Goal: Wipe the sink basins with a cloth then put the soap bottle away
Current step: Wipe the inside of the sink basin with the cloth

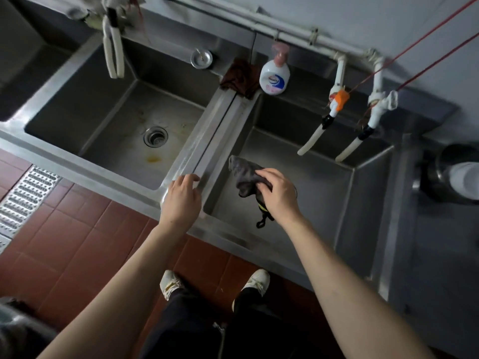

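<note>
Altogether two basins [116,120], two cloths [245,174], one soap bottle [274,76].

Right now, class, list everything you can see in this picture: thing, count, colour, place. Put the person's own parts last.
basins: 2, steel; left basin, right basin
divider: 1, steel, between the basins
drain: 1, metal, left basin floor
grey cloth: 1, in the right basin
brown cloth: 1, back ledge, left of the soap
soap bottle: 1, white with pink pump, back ledge
lid: 1, silver, back ledge
hoses: 2, white, over the right basin
cords: 2, red, upper right
floor tiles: red-brown
grate: 1, metal, floor left
shoes: 2, white
left hand: rests on the divider
right hand: grips the grey cloth
</note>
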Demonstrator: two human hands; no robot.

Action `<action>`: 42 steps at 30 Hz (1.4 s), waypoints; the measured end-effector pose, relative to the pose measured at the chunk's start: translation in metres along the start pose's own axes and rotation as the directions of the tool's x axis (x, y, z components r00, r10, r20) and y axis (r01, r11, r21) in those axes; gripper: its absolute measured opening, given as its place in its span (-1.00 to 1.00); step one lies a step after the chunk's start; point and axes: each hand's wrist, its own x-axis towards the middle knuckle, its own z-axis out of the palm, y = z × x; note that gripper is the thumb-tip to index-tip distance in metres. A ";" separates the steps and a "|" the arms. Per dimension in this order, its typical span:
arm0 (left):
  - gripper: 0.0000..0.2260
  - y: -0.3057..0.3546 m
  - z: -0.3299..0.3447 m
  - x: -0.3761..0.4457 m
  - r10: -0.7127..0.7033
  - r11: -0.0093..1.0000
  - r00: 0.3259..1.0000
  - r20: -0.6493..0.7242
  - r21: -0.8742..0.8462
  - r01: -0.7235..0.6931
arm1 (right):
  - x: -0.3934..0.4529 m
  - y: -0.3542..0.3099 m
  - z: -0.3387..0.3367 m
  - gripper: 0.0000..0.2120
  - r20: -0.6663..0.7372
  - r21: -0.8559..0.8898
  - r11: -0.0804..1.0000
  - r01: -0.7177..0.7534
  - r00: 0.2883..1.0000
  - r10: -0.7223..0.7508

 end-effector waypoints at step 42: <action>-0.68 -0.303 -0.226 0.220 0.019 0.996 0.999 0.039 0.085 -0.023 | 0.234 -0.282 0.316 -0.72 0.016 0.073 0.995 -0.068 0.998 0.067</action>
